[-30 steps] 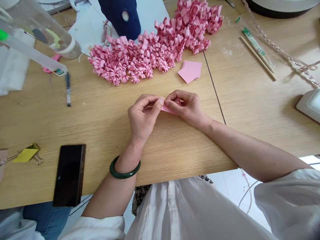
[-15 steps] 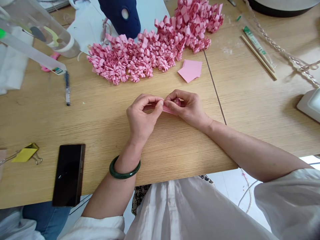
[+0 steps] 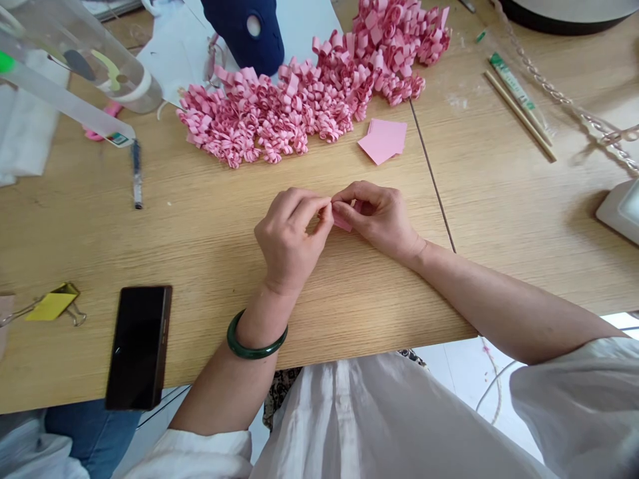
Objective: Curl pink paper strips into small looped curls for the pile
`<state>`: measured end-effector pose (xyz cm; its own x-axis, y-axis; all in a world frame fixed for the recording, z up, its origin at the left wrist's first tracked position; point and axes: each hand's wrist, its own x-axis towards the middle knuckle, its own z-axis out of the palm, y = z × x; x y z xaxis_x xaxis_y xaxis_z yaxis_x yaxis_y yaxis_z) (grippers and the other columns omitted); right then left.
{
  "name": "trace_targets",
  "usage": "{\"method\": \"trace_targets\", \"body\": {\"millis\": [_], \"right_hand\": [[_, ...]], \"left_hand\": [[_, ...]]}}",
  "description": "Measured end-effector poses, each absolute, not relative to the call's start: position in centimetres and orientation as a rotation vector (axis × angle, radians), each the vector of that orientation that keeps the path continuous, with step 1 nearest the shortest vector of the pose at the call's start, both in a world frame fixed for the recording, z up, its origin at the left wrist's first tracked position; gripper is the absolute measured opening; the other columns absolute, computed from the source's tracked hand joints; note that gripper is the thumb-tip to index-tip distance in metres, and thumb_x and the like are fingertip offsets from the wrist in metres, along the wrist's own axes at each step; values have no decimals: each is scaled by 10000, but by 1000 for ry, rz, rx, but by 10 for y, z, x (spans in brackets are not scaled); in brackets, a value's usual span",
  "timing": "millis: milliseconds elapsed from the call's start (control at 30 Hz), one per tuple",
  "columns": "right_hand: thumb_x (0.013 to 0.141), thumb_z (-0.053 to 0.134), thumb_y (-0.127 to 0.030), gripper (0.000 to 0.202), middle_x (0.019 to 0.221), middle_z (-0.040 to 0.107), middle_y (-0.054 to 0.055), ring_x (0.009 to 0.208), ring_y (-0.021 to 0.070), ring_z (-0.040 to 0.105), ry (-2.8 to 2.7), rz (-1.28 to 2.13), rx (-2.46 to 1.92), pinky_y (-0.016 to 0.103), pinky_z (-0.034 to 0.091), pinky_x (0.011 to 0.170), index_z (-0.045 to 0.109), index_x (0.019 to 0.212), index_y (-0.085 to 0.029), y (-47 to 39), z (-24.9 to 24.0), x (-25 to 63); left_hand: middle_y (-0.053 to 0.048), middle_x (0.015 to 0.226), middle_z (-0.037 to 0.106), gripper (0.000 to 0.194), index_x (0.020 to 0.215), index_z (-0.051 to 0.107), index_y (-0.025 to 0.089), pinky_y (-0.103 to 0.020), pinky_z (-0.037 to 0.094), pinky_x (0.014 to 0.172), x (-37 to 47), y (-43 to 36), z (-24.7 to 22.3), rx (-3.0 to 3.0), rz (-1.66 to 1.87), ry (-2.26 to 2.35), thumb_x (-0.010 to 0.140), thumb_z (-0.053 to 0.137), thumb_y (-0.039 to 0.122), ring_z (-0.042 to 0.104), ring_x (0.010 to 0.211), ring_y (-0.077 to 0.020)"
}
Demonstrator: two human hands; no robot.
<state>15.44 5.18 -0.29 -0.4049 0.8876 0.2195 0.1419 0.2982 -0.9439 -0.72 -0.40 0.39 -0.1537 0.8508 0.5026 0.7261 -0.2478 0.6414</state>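
The left hand's [image 3: 289,229] and right hand's [image 3: 383,216] grips are pinching nearly closed on pink paper [image 3: 342,223], which is sitting between them, beyond the near edge of the surface [image 3: 210,219].

I see the bench [image 3: 200,246] in bright, soft light that seems to come from the right: pale glare whitens the wood over there, and the white device [image 3: 622,209] throws a diffuse shadow leftward. Only faint shading falls around the left hand [image 3: 294,233] and right hand [image 3: 387,216]. The floor [image 3: 446,372] burns nearly white. My wide lens stretches things toward the corners, and the right sleeve [image 3: 574,399] smears at the lower edge. Mid-frame is sharper, though the pink paper [image 3: 342,223] is too small for me to resolve.
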Motion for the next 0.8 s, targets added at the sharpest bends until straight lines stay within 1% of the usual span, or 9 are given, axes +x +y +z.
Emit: {"method": "trace_targets", "body": {"millis": [67,233,300,367,433,500,567,667,800], "right_hand": [[922,708,-242,136,820,736,34,725,134,559,-1730,1196,-963,278,454,677,785,862,-148,53,-3,155],[911,716,-279,157,831,754,44,726,133,567,-1633,1227,-999,272,455,667,777,858,-144,57,-3,155],[900,750,-346,200,824,741,40,706,126,550,-1611,1248,-1007,261,441,631,768,866,-150,58,-3,155],[882,785,-435,285,811,716,33,676,113,509,-1590,1267,-1003,250,410,590,750,872,-152,58,-3,154],[879,790,-492,347,802,688,25,659,102,470,-1587,1268,-990,247,386,573,725,872,-152,58,-4,154],[890,780,-505,361,789,664,16,646,95,444,-1601,1267,-975,249,376,569,700,863,-155,58,-4,154],[905,768,-478,334,763,645,6,635,93,440,-1612,1283,-962,249,370,567,687,856,-158,58,-4,153],[919,749,-398,256,726,629,-5,627,91,453,-1603,1328,-936,243,362,563,682,857,-159,57,-3,153],[910,736,-331,198,712,628,-10,626,88,449,-1602,1342,-935,238,352,564,682,838,-155,55,-3,153]], "left_hand": [[-41,977,742,95,905,805,276,-386,539,1023,-8,-4,1,2005,1344,1803,928,718,245,685,972,-226],[-71,1129,756,278,1135,822,266,-353,543,986,-8,-4,-3,2187,1293,1698,993,601,174,678,1038,-219],[-73,1170,762,328,1190,813,267,-351,549,993,-8,-3,-4,2219,1257,1708,996,572,159,676,1060,-220],[-67,1166,772,349,1212,811,268,-353,551,1022,-7,-2,-2,2190,1266,1704,1000,555,160,683,1079,-215],[-63,1128,784,316,1185,823,261,-349,558,1037,-7,-2,0,2098,1338,1651,1007,572,187,701,1081,-204],[-63,1098,793,241,1123,838,250,-332,579,1011,-6,-2,2,1950,1423,1574,1004,629,233,722,1077,-197],[-63,1093,802,174,1065,846,244,-303,602,952,-6,-1,3,1765,1495,1534,990,694,282,736,1071,-191],[-56,1068,816,151,1009,845,234,-269,613,887,-6,0,3,1557,1587,1536,983,733,332,750,1036,-177],[-38,987,822,110,938,842,228,-253,612,864,-7,2,1,1538,1619,1521,956,774,313,759,967,-161]]}}
